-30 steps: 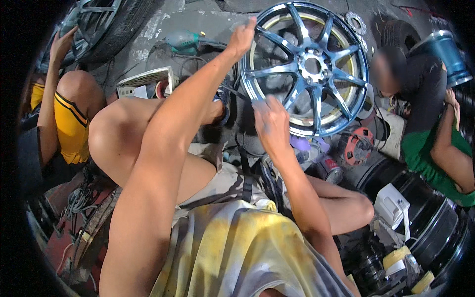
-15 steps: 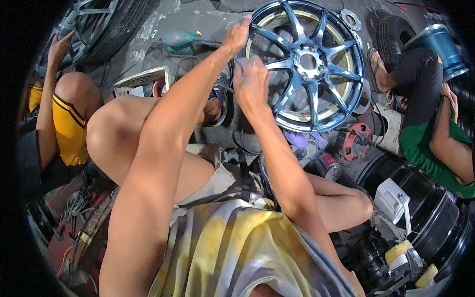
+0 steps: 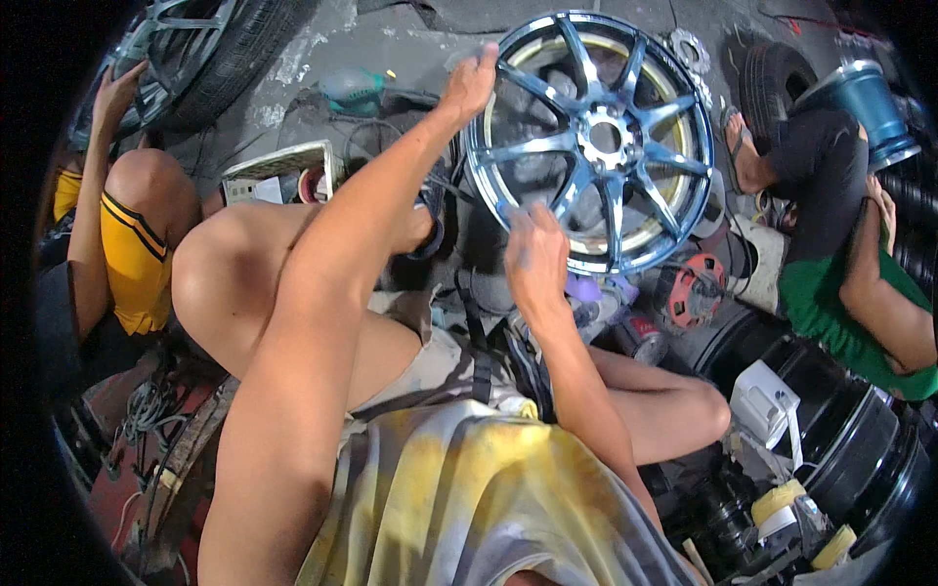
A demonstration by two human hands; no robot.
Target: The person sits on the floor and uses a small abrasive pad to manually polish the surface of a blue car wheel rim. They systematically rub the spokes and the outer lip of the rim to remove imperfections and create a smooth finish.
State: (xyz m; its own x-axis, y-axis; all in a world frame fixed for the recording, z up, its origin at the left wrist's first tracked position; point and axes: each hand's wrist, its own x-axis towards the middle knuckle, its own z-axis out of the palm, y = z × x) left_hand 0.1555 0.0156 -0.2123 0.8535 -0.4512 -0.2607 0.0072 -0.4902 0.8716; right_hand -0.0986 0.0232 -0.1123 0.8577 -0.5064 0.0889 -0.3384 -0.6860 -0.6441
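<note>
A blue and silver multi-spoke alloy wheel [image 3: 576,146], without a tyre, is tilted up in front of me. My left hand [image 3: 471,86] grips its upper left edge, fingers closed over the lip. At the wheel's lower left edge is my right hand [image 3: 537,259], its fingers curled in against the outer lip. Motion smears those fingertips, and whatever they may hold is too small or hidden to make out. Bright light reflects off the spokes and the bare centre hub.
A green power tool [image 3: 352,90] and a white crate [image 3: 278,166] lie left of the wheel. A red cable reel [image 3: 696,290] and a spray can [image 3: 640,339] sit at right. Dark glossy wheel barrels [image 3: 845,439] stand lower right. Two people sit nearby, left and right.
My right hand has slid along the wheel's edge from its left side down to the lower left. The wheel has shifted slightly toward me; my left hand stays at its upper left edge.
</note>
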